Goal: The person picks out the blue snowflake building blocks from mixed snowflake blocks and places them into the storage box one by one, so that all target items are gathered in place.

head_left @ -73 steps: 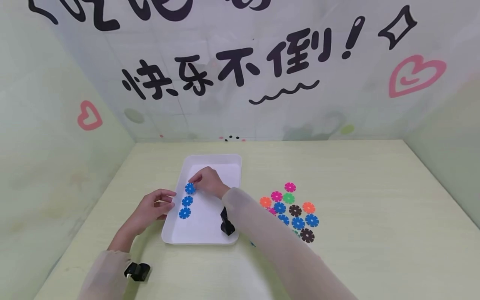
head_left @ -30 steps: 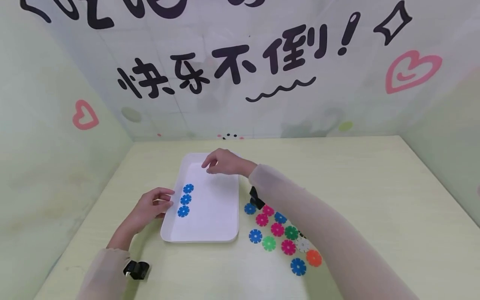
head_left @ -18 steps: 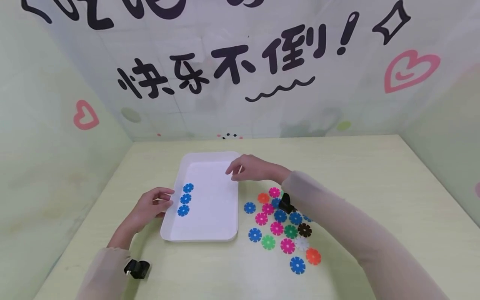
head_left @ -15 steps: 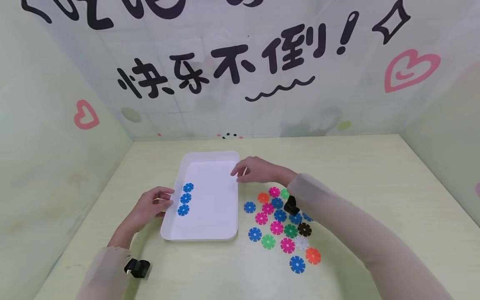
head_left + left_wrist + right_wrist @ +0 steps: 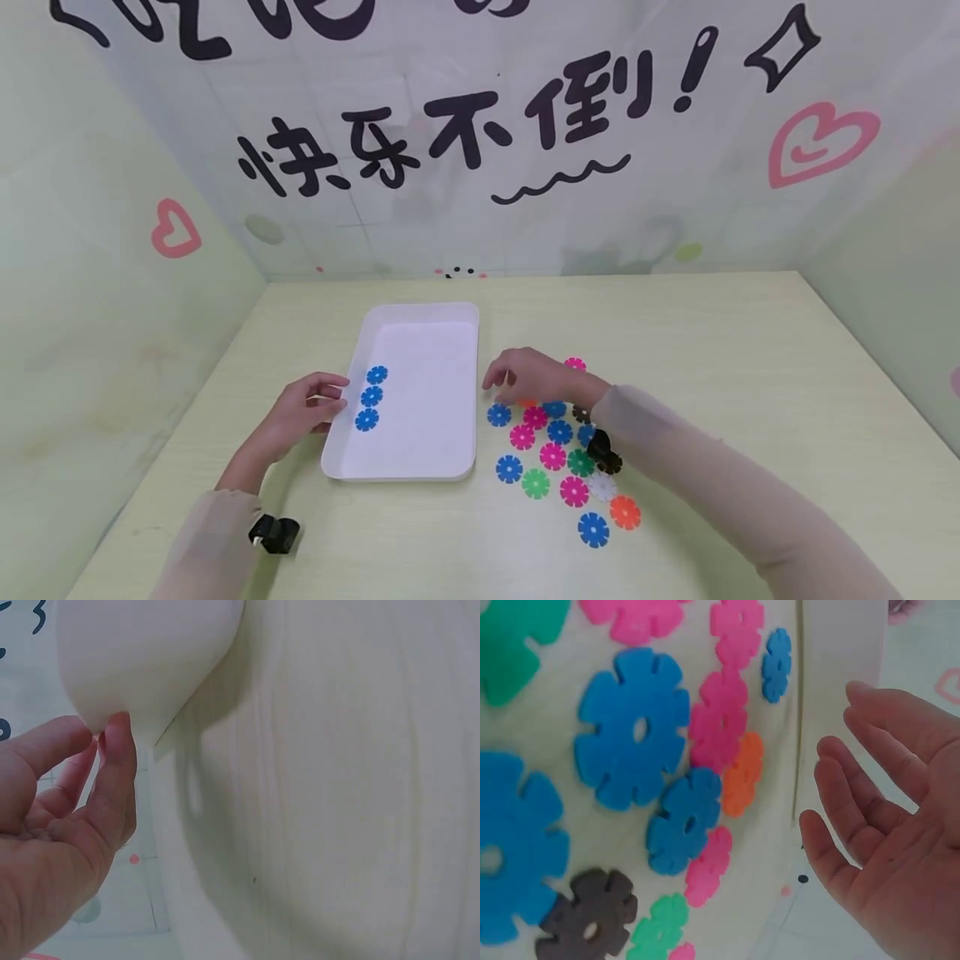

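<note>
My left hand (image 5: 296, 417) holds the left rim of a white plastic tray (image 5: 427, 433) with its thumb and fingers. In the left wrist view the fingertips meet the edge of the tray (image 5: 142, 667). Three blue snowflake discs, the middle one (image 5: 372, 396) among them, lie in a column along the tray's left side. My right hand (image 5: 536, 375) hovers right of the tray with relaxed, bent fingers and nothing in them. Nearest below it lies a loose blue snowflake disc (image 5: 498, 415). The right wrist view shows the right hand (image 5: 892, 795) apart from the discs.
Several loose snowflake discs lie right of the tray, including a pink one (image 5: 574, 492), a light green one (image 5: 536, 483), a white one (image 5: 602, 487) and an orange one (image 5: 626, 512). The right forearm covers part of them. A printed backdrop (image 5: 450, 233) rises behind the table.
My right hand has let go of the top blue disc in the tray's column, lifted, and moved right and toward the loose discs. My left hand stays at the tray's rim.
</note>
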Available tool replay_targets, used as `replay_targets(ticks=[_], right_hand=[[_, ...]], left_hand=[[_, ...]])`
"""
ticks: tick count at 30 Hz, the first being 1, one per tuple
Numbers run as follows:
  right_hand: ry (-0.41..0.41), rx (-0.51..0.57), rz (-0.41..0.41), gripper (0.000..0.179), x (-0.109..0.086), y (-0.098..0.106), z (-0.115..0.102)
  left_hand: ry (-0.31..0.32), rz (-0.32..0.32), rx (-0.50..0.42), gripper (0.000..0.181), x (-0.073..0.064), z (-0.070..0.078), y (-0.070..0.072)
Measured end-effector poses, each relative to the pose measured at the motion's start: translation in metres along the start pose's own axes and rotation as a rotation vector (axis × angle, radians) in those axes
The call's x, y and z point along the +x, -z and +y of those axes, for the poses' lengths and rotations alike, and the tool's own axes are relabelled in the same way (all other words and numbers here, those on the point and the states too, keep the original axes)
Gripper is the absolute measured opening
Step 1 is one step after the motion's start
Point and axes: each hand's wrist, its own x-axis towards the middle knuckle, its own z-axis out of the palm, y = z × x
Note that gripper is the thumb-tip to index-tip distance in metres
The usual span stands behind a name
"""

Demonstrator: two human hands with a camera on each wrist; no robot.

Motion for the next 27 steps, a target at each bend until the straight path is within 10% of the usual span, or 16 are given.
replay_targets(ticks=[27], right_hand=[[-0.096, -0.178, -0.032, 0.031, -0.001, -0.020, -0.001]], left_hand=[[0.013, 0.000, 0.018, 0.039, -0.001, 0.003, 0.000]])
